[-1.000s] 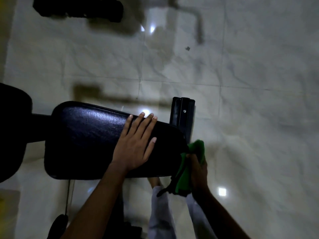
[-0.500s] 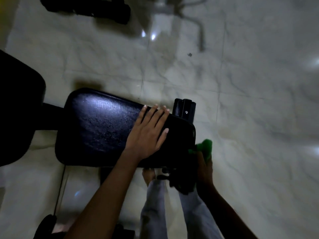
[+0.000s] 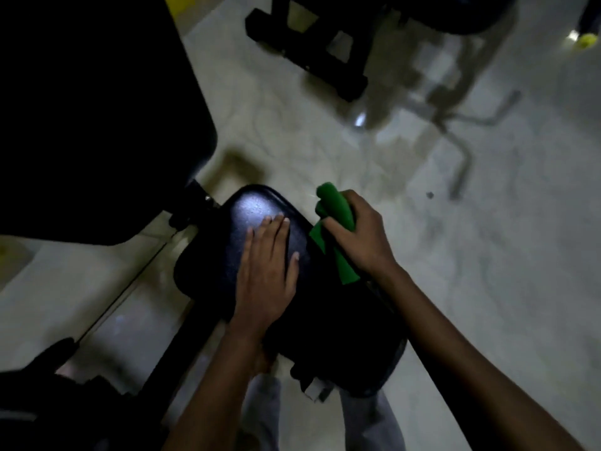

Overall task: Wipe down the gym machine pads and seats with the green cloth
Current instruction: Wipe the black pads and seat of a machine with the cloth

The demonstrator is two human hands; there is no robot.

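**Green cloth at the far edge of the seat pad, one hand flat on the vinyl**

Head view: A large black pad (image 3: 97, 118) fills the upper left, joined by a dark bracket (image 3: 195, 206) to the smaller black seat pad (image 3: 257, 206) in the middle. A black machine base (image 3: 309, 56) stands on the floor beyond, at the top, with grey shadows of frame tubing spread to its right. A small yellow-green object (image 3: 587, 40) sits at the far right top edge, too blurred to identify. Dark equipment (image 3: 48, 402) crowds the lower left corner. The person's trouser legs (image 3: 263, 415) show beneath the seat pad's near end.

The left hand (image 3: 265, 275) lies palm down on the seat pad, fingers straight and together, holding nothing. The right hand (image 3: 357, 236) is curled round the bunched green cloth (image 3: 335, 209); one end sticks out above the fist and a strip hangs down below it along the pad's right edge. The cloth is just beside the left hand's fingertips, at the pad's right rim.

The seat pad is glossy textured vinyl with a light glare near its far end. The floor (image 3: 455, 288) is pale, marbled, polished tile reflecting ceiling lights; the room is dim.
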